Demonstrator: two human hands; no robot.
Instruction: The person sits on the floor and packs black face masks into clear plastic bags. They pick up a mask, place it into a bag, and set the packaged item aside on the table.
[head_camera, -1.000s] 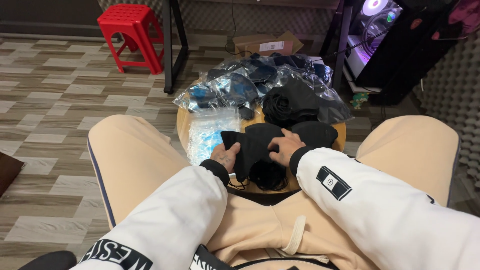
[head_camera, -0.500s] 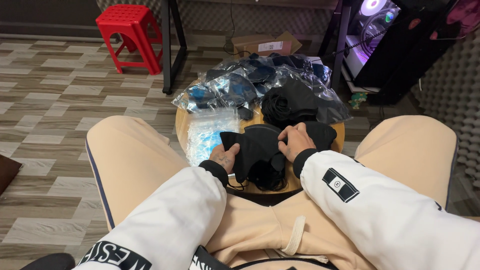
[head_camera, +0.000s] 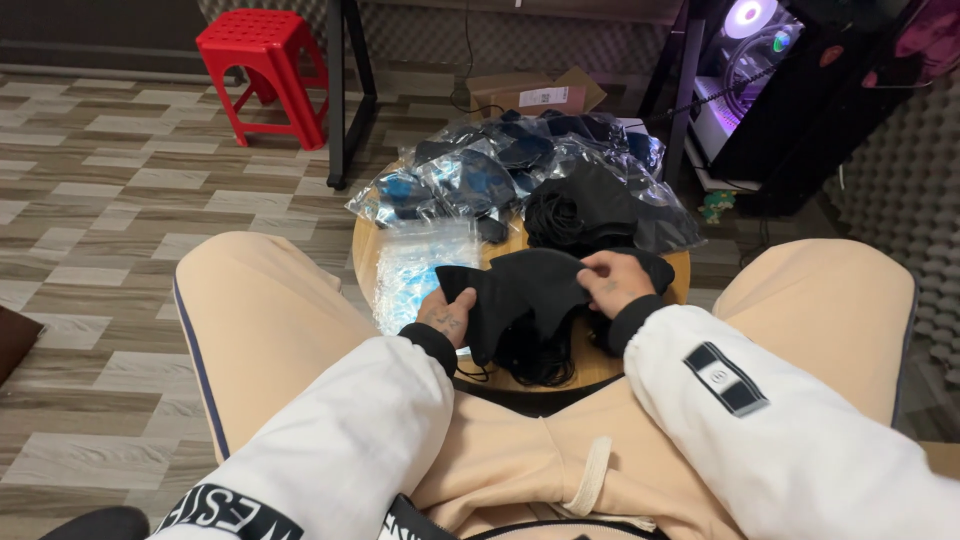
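Note:
A black fabric face mask (head_camera: 520, 295) is stretched between both hands above a small round wooden table (head_camera: 365, 250). My left hand (head_camera: 447, 315) pinches the mask's left edge near the table's front. My right hand (head_camera: 612, 280) grips its right upper edge. Black ear loops (head_camera: 535, 360) dangle below the mask. Behind the mask lies a pile of loose black masks (head_camera: 580, 205). Left of the mask sits a clear bag (head_camera: 420, 265) with light blue contents.
Several clear plastic bags with dark masks (head_camera: 470, 175) crowd the table's far side. A red plastic stool (head_camera: 265, 70), a black metal table leg (head_camera: 337, 95), a cardboard box (head_camera: 535, 95) and a lit computer case (head_camera: 745, 60) stand beyond. My beige-trousered legs flank the table.
My right hand moved up and right along the mask, spreading it wider. My left hand stayed at the left edge, lifting slightly.

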